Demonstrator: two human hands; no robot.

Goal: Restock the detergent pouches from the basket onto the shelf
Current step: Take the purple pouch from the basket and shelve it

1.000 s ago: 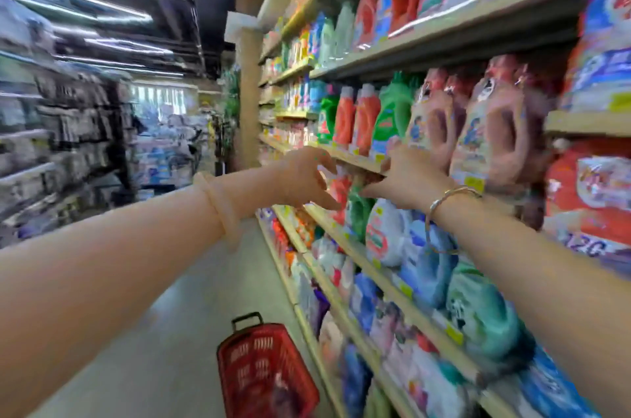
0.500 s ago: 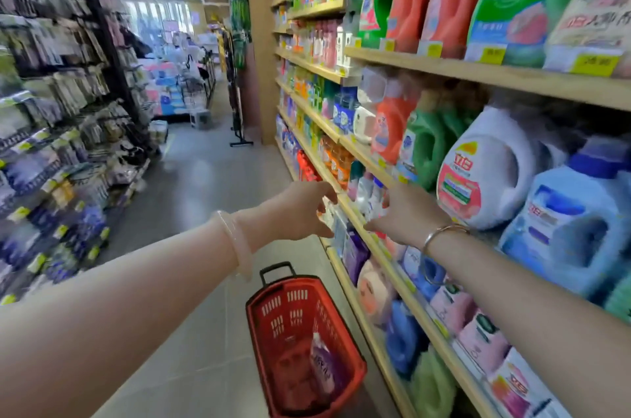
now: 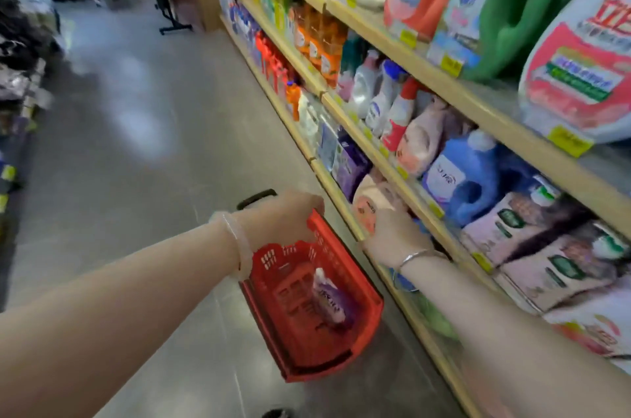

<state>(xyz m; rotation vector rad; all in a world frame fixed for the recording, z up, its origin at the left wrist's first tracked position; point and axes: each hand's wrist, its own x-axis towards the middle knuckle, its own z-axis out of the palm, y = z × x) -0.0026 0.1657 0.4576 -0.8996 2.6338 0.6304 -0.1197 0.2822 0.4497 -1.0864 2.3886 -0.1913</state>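
A red plastic basket (image 3: 370, 311) stands on the floor beside the shelving. One purple-and-white detergent pouch (image 3: 328, 301) lies inside it. My left hand (image 3: 281, 218) hangs over the basket's far rim, close to the black handle (image 3: 256, 198); its fingers point down and are hidden. My right hand (image 3: 392, 235) lies flat, fingers apart, against a pink pouch (image 3: 367, 202) at the front of a low shelf (image 3: 336, 194). Purple pouches (image 3: 350, 168) stand just beyond it on the same shelf.
Wooden shelves (image 3: 386, 158) packed with detergent bottles and refill bags run along the right. Grey aisle floor (image 3: 136, 144) stretches ahead on the left. Racks of small goods (image 3: 20, 76) line the far left, and a black stand foot (image 3: 176, 28) sits further down the aisle.
My view has tilted down from the upper shelves to the low ones. Both hands have dropped: the left toward the basket's rim, the right onto the pink pouch on the low shelf.
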